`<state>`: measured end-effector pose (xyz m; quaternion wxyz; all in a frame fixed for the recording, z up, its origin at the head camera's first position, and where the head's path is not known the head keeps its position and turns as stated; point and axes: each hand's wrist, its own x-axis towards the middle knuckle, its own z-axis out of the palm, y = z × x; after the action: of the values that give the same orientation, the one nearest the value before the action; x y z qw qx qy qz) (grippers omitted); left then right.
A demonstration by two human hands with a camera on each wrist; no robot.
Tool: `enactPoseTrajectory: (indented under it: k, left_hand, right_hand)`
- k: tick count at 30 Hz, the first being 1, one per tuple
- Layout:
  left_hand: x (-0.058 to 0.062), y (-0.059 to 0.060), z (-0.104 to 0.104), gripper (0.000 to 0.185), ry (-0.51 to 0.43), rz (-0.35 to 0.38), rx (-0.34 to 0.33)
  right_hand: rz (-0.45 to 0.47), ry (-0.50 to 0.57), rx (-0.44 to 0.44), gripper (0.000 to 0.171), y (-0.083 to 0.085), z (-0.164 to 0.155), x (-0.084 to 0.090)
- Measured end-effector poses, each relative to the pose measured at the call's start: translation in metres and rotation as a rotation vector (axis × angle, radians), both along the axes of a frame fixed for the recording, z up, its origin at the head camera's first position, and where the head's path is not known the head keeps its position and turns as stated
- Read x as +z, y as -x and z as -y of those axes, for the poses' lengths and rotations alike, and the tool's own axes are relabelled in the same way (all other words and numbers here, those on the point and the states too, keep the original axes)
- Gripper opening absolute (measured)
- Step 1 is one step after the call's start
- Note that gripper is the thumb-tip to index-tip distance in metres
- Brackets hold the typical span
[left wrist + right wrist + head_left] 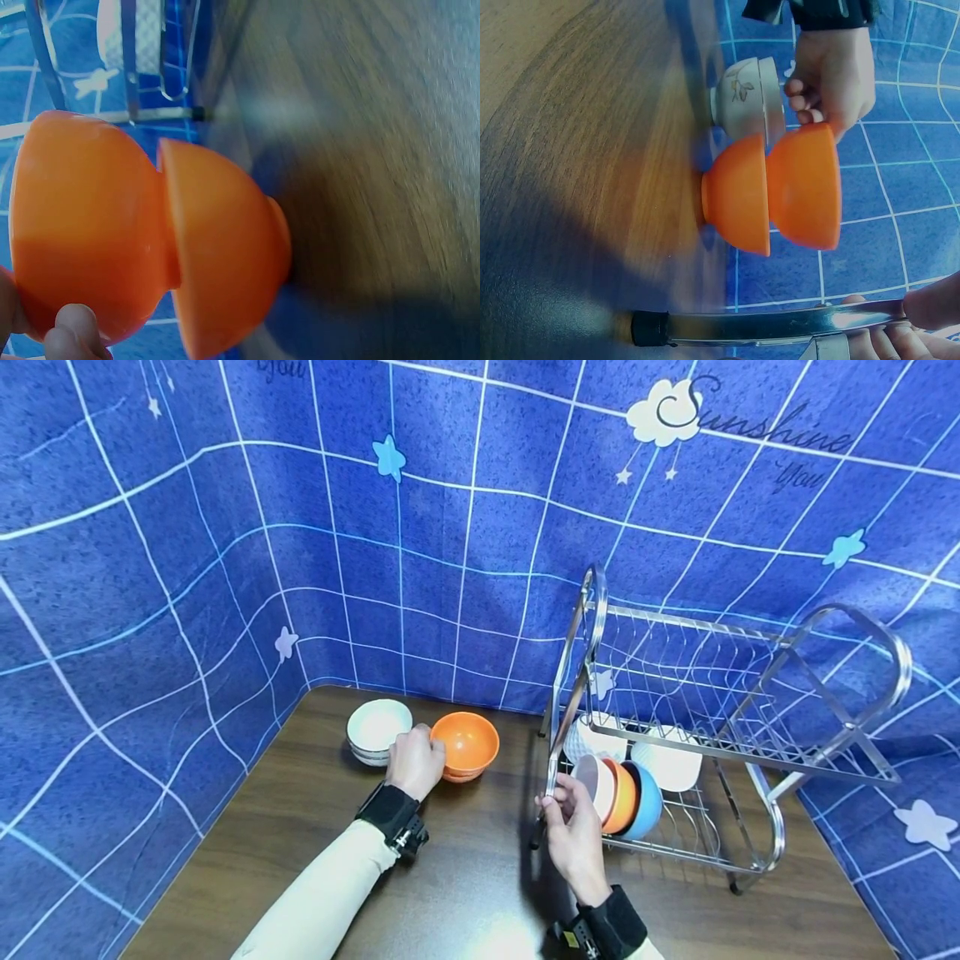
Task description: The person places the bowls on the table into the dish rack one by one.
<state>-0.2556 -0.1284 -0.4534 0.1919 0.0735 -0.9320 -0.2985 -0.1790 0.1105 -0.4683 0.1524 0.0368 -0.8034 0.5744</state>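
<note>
My left hand (416, 764) pinches the rim of an upper orange bowl (806, 187). This bowl's foot is at the rim of a lower orange bowl (739, 195), which stands upright on the table. In the left wrist view, fingertips (75, 326) lie against the upper orange bowl (86, 225). Just left of that hand are two stacked white bowls (378, 725), the outer one with a flower print. On the right, my right hand (576, 835) grips the left front post of a metal dish rack (553, 768), thumb on one side and fingers on the other.
On the rack's lower tier, a white bowl (595, 785), an orange bowl (622, 797) and a blue bowl (648, 802) stand on edge in a row. White dishes (667, 758) stand behind them. A blue patterned curtain (420, 577) hangs behind the wooden table (465, 877).
</note>
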Motion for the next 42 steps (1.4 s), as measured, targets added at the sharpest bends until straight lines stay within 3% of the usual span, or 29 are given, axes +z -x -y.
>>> enactPoseTrajectory:
  k: [10, 18, 25, 31, 37, 42]
  left_hand:
    - [0.017, -0.026, -0.013, 0.019, -0.009, -0.123, -0.101]
    - [0.021, -0.047, -0.021, 0.009, -0.007, -0.198, -0.182]
    - [0.026, -0.062, -0.03, 0.017, -0.02, -0.274, -0.236]
    - [0.03, -0.072, -0.036, 0.017, 0.004, -0.353, -0.283]
    - [0.032, -0.079, -0.041, 0.015, -0.003, -0.4, -0.317]
    - [0.035, -0.085, -0.046, 0.015, -0.015, -0.447, -0.323]
  right_hand:
    - [0.016, 0.018, 0.005, 0.032, -0.007, 0.004, 0.013]
    - [0.002, 0.008, 0.005, 0.029, -0.001, -0.002, 0.002]
    - [0.037, -0.023, -0.019, 0.028, -0.004, -0.004, 0.007]
    - [-0.033, -0.037, -0.017, 0.031, -0.009, -0.004, 0.014]
    - [-0.194, 0.052, 0.049, 0.029, -0.016, -0.003, 0.02]
    - [-0.134, 0.17, 0.094, 0.028, -0.02, -0.006, 0.027]
